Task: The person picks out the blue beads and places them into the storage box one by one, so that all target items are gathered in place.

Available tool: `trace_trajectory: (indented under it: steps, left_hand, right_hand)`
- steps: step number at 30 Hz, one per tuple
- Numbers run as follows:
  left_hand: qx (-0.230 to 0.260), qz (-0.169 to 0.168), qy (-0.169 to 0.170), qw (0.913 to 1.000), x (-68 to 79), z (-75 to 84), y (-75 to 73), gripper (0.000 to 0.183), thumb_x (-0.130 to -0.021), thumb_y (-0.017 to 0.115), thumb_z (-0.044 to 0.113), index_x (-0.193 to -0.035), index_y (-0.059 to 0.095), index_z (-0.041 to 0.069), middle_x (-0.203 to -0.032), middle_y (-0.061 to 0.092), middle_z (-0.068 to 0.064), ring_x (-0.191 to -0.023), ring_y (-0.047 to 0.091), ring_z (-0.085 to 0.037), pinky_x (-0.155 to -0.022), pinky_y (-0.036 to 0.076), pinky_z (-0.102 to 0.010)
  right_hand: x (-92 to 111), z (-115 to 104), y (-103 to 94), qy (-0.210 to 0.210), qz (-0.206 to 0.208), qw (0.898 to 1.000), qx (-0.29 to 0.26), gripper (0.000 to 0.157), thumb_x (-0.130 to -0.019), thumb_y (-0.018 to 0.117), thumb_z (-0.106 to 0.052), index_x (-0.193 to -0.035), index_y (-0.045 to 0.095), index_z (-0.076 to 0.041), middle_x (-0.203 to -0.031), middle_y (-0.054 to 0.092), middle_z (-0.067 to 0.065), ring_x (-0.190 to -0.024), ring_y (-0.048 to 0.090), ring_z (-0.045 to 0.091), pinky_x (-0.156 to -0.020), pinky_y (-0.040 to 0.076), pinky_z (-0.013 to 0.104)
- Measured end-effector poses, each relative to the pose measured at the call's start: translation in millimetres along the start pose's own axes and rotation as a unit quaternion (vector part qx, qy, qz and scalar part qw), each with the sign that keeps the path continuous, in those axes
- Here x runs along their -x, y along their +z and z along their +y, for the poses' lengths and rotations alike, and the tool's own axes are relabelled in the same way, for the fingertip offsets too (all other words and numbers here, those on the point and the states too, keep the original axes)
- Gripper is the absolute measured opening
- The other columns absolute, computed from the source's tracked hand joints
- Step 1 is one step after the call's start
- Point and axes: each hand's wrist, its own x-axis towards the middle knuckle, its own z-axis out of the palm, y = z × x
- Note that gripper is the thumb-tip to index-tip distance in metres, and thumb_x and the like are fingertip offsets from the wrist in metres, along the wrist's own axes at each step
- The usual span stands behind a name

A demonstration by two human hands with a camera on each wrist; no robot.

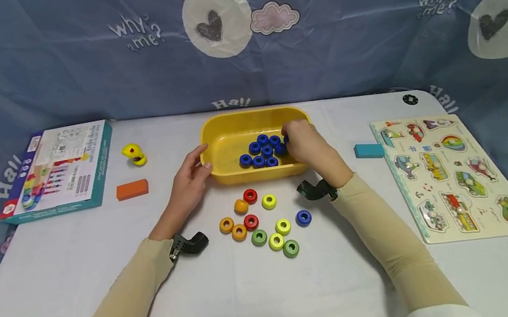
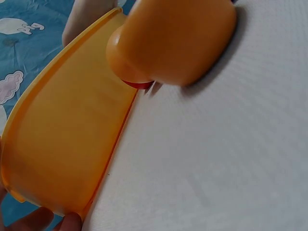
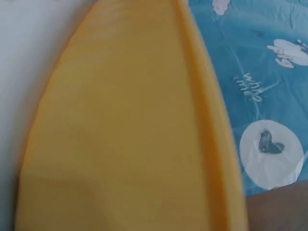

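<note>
A yellow plastic tray (image 1: 227,176) stands at the back middle of the table with several blue ring beads (image 1: 266,151) inside. My left hand (image 1: 189,181) holds the tray's left end, fingers at the rim and thumb against the outer wall. In the left wrist view, fingertips (image 2: 71,222) touch the tray's end. My right hand (image 1: 305,143) reaches over the right end, its curled fingers pinching a blue bead (image 1: 286,139) that is mostly hidden. The right wrist view shows mainly the tray's outer wall (image 3: 120,120).
Before the tray lie loose beads: orange (image 1: 239,232), red (image 1: 251,222), yellow (image 1: 276,241), green (image 1: 291,248) and one blue (image 1: 303,218). Left are a game box (image 1: 60,169), toy duck (image 1: 135,154) and orange block (image 1: 132,189). Right are a blue block (image 1: 369,151) and puzzle board (image 1: 452,179).
</note>
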Motion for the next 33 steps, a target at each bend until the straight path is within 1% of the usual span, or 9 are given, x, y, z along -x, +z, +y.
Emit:
trace_trajectory:
  steps: [4,6,12,21,23,26,28,30,33]
  left_hand:
    - [0.003,0.0,-0.003,1.0,-1.3,0.2,0.9,0.048,-0.102,0.048,0.026,-0.149,0.038,0.026,-0.158,0.033,-0.003,-0.134,0.047,-0.028,-0.109,0.044,-0.046]
    - [0.001,-0.002,-0.007,1.0,-1.4,0.1,0.8,0.048,-0.102,0.048,0.026,-0.149,0.038,0.026,-0.158,0.033,-0.003,-0.134,0.047,-0.027,-0.11,0.044,-0.045]
    - [0.001,-0.002,-0.013,0.9999,-1.6,0.8,0.4,0.048,-0.102,0.048,0.023,-0.15,0.037,0.025,-0.158,0.032,-0.003,-0.136,0.045,-0.028,-0.111,0.043,-0.045]
    - [0.007,-0.002,-0.001,1.0,-1.8,1.1,0.4,0.049,-0.102,0.048,0.023,-0.15,0.037,0.023,-0.159,0.031,-0.003,-0.139,0.041,-0.028,-0.113,0.04,-0.045]
    - [0.005,-0.001,0.005,1.0,-1.5,0.1,1.1,0.048,-0.103,0.048,0.024,-0.149,0.038,0.023,-0.159,0.031,-0.003,-0.14,0.04,-0.028,-0.113,0.04,-0.045]
    - [0.0,0.001,0.009,1.0,-0.9,-0.8,2.0,0.048,-0.103,0.047,0.027,-0.149,0.038,0.023,-0.159,0.031,-0.003,-0.141,0.039,-0.028,-0.113,0.04,-0.044]
    - [-0.003,0.002,0.009,1.0,0.0,-0.5,2.6,0.048,-0.102,0.047,0.028,-0.149,0.038,0.023,-0.159,0.032,-0.004,-0.142,0.038,-0.029,-0.113,0.04,-0.044]
    - [-0.005,0.002,0.009,0.9999,0.7,-0.3,2.9,0.048,-0.102,0.047,0.029,-0.149,0.038,0.023,-0.159,0.032,-0.004,-0.142,0.038,-0.03,-0.113,0.04,-0.044]
    - [-0.005,0.002,0.007,1.0,1.1,0.6,1.5,0.048,-0.103,0.047,0.027,-0.149,0.037,0.023,-0.159,0.031,-0.004,-0.143,0.037,-0.029,-0.114,0.039,-0.046]
  right_hand:
    - [-0.8,1.9,1.0,-0.014,-0.043,0.999,-0.021,0.036,-0.086,0.054,0.005,-0.12,0.066,0.0,-0.12,0.066,0.018,-0.113,0.061,0.032,-0.101,0.051,0.042]
    - [-1.3,2.6,2.1,-0.026,-0.055,0.998,-0.036,0.037,-0.085,0.057,0.005,-0.121,0.065,-0.002,-0.117,0.067,0.018,-0.109,0.062,0.031,-0.097,0.053,0.042]
    - [-2.6,6.0,4.7,-0.052,-0.041,0.996,-0.063,0.038,-0.083,0.06,0.005,-0.12,0.065,-0.005,-0.106,0.069,0.018,-0.098,0.063,0.031,-0.087,0.056,0.042]
    - [1.4,5.1,2.1,-0.059,-0.03,0.996,-0.062,0.036,-0.085,0.061,0.003,-0.12,0.065,-0.004,-0.109,0.069,0.018,-0.1,0.064,0.032,-0.089,0.056,0.042]
    - [7.9,2.9,-2.5,-0.072,-0.02,0.995,-0.062,0.035,-0.087,0.062,0.001,-0.122,0.064,-0.003,-0.112,0.068,0.018,-0.103,0.064,0.032,-0.09,0.056,0.042]
    - [27.3,-1.9,-15.2,-0.113,0.0,0.991,-0.07,0.032,-0.088,0.066,-0.003,-0.12,0.064,-0.002,-0.117,0.068,0.017,-0.102,0.065,0.031,-0.089,0.056,0.042]
    - [45.8,-5.4,-25.7,-0.152,-0.001,0.985,-0.082,0.026,-0.086,0.069,-0.005,-0.112,0.067,-0.002,-0.109,0.07,0.014,-0.095,0.066,0.029,-0.084,0.057,0.039]
    - [64.6,-7.7,-34.4,-0.194,-0.027,0.977,-0.087,0.018,-0.084,0.071,-0.006,-0.102,0.068,-0.004,-0.098,0.07,0.01,-0.085,0.065,0.025,-0.078,0.057,0.035]
    - [85.2,-10.0,-40.3,-0.22,-0.127,0.964,-0.083,0.015,-0.081,0.075,-0.01,-0.092,0.065,-0.01,-0.089,0.066,0.003,-0.078,0.061,0.017,-0.073,0.054,0.028]
